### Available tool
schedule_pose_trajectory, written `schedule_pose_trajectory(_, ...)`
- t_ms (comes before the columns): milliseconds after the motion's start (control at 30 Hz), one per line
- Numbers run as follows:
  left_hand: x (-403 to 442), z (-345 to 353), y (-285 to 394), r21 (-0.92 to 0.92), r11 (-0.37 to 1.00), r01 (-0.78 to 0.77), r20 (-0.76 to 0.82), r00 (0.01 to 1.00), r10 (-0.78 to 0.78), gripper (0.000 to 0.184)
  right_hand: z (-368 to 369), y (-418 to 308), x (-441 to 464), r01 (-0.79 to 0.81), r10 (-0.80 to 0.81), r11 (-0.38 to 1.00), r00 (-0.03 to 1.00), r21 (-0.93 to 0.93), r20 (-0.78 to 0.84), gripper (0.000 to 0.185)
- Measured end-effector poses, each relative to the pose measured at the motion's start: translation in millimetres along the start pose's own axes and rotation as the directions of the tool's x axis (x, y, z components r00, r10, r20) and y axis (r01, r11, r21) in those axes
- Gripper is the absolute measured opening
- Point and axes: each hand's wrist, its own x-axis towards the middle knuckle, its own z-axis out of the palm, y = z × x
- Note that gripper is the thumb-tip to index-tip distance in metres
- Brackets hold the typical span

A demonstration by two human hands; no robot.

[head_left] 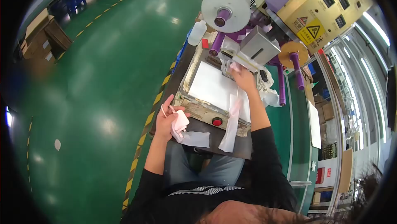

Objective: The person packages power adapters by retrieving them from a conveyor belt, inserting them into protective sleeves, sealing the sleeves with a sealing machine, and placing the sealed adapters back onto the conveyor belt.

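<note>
Gripping a white adapter (pixel 180 120) above the worktop (pixel 198 135) edge, left hand (pixel 166 121) curled.
Right hand (pixel 243 77) closes on pinkish wrapped piece (pixel 235 67) just below the metal box (pixel 259 48); clear sleeve (pixel 231 126) lies before me, beside the red button (pixel 217 121).

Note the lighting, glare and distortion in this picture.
Head view: wide-angle curvature with black corners; bright glare patches on the green floor; a brownish blurred smear at left; streaks of light at right; hair blurred at the lower right; white sheet bright, nearly featureless.
</note>
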Motion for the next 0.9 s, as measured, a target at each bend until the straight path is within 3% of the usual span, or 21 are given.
schedule_pose_trajectory(100,-6,-2,5,-0.151,0.988,0.015,-0.031,0.999,-0.02,0.078,10,7,22,0.088,-0.071,0.964,0.995,-0.251,0.073,0.088)
schedule_pose_trajectory(200,-7,5,9,-0.133,0.991,-0.002,-0.073,0.997,-0.007,0.079,30,15,28,0.172,-0.238,0.856,0.968,-0.487,-0.076,0.085)
schedule_pose_trajectory(367,-2,11,9,-0.039,0.999,-0.006,-0.039,0.999,0.004,0.082,28,-14,15,0.099,-0.205,0.834,0.969,-0.543,-0.138,0.082)
schedule_pose_trajectory(433,2,11,10,-0.009,1.0,-0.003,-0.038,0.999,0.003,0.083,2,-52,18,0.049,0.015,0.932,0.985,-0.36,0.172,0.085)
schedule_pose_trajectory(467,3,13,9,0.021,1.0,0.012,-0.024,1.0,-0.011,0.084,-6,-54,15,-0.022,0.119,0.96,0.935,-0.279,0.334,0.086)
schedule_pose_trajectory(500,1,15,7,0.051,0.998,0.034,-0.006,0.999,-0.034,0.085,-5,-39,10,-0.046,0.147,0.957,0.929,-0.288,0.34,0.086)
schedule_pose_trajectory(567,-3,17,2,0.058,0.997,0.049,-0.004,0.999,-0.049,0.085,4,4,5,0.051,-0.028,0.997,0.949,-0.065,0.314,0.086)
schedule_pose_trajectory(600,0,17,1,0.071,0.997,0.024,-0.002,1.0,-0.024,0.085,1,17,2,0.116,-0.124,0.992,0.955,0.048,0.271,0.086)
schedule_pose_trajectory(667,4,17,4,0.083,0.996,-0.03,0.002,1.0,0.03,0.085,-19,42,-42,0.206,-0.2,0.978,0.966,-0.021,0.162,0.083)
schedule_pose_trajectory(733,2,18,8,0.104,0.995,0.002,0.003,1.0,-0.002,0.085,-22,63,-116,0.224,-0.254,0.963,0.94,-0.147,-0.227,0.08)
schedule_pose_trajectory(767,1,17,10,0.118,0.993,0.019,0.004,1.0,-0.02,0.084,-15,49,-159,0.022,-0.005,0.999,0.872,0.029,-0.489,0.075)
schedule_pose_trajectory(800,-1,15,12,0.129,0.992,0.003,0.009,1.0,-0.004,0.084,14,63,-195,0.016,0.384,0.812,0.738,0.584,-0.555,0.071)
schedule_pose_trajectory(833,-1,13,11,0.055,0.998,0.034,-0.019,0.999,-0.033,0.082,27,94,-235,-0.146,0.657,0.465,0.717,0.873,-0.231,0.068)
schedule_pose_trajectory(900,10,12,12,-0.09,0.989,0.119,-0.043,0.991,-0.123,0.079,16,71,-267,-0.378,0.498,0.586,0.866,0.717,0.049,0.064)
